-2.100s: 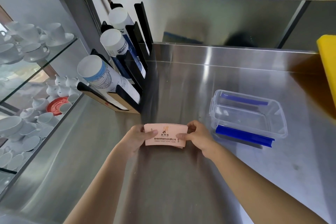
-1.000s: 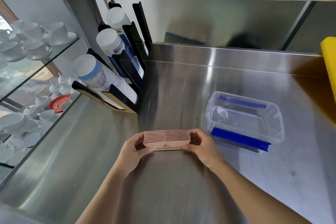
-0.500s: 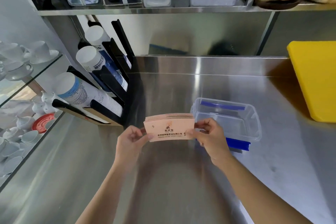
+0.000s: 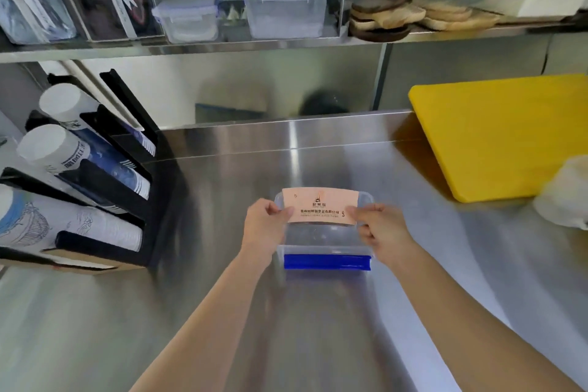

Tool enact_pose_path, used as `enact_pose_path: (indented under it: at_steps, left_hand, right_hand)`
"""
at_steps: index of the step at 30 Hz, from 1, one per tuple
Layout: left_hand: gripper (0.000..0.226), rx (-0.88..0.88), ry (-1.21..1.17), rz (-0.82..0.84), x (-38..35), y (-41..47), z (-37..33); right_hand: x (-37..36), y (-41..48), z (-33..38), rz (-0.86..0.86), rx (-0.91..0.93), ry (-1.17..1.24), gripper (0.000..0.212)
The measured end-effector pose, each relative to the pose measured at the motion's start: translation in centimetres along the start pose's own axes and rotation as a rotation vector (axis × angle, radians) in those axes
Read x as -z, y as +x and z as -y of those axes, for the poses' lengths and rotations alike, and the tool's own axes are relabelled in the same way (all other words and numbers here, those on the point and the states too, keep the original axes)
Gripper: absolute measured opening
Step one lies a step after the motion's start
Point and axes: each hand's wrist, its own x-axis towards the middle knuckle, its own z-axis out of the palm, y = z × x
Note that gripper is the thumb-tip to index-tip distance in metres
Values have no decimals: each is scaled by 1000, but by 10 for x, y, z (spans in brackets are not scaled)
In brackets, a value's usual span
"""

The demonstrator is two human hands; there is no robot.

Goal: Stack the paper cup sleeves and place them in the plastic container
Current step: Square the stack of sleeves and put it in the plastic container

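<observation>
Here two hands (image 4: 265, 226) (image 4: 380, 234) hold one sleeve stack (image 4: 319, 207) over one container (image 4: 327, 261).

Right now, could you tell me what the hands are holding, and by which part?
The stack of pink cup sleeves, pinched at its two short ends: left hand on the left end, right hand on the right.

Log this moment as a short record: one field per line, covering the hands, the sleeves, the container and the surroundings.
left hand: pinches the left end of the sleeve stack
right hand: pinches the right end
sleeve stack: pink, printed face toward camera, held over the plastic container, not yet released
plastic container: clear, lidless, blue clip on near side, on the steel counter
cup dispenser: left, paper cups lying in black racks
cutting board: yellow, right rear
</observation>
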Motion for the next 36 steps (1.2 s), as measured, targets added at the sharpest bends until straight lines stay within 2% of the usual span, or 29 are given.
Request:
enact_pose_path:
  at_steps: [2,4,6,8,10,12,13,15,18,23,30,36]
  left_hand:
    - [37,30,93,40,-9,7,-4]
    - [40,44,163,69,-16,13,-5]
    - [44,57,207,96,-20,19,-4]
    - [43,81,264,118,-23,23,-4]
    - [33,111,332,149,-26,27,-4]
    - [9,135,376,180,-30,29,-5]
    - [10,141,399,188,-32,29,-4]
    - [26,145,455,207,-38,31,-2]
    - [32,149,515,229,-45,34,2]
    - [34,185,644,266,-51,37,4]
    - [29,107,751,224,-55,36,9]
    - [30,138,716,202,-52,34,5]
  right_hand:
    - [4,9,0,-13,-54,-29,22]
    - [4,14,1,-20,-103,-78,4]
    - [7,22,-1,-21,-139,-116,13]
    - [6,28,0,-16,-160,-165,11]
    - [1,34,0,-24,-168,-214,8]
    - [-5,41,-1,-48,-169,-282,14]
    - [-7,44,-3,-58,-177,-326,17]
    - [-10,47,-5,-60,-203,-409,22]
    - [-14,49,-5,-56,-214,-513,26]
    - [-20,52,-7,-22,-195,-702,13]
    - [-23,57,-17,-58,-88,-766,5]
    - [-23,56,-18,-94,-51,-792,3]
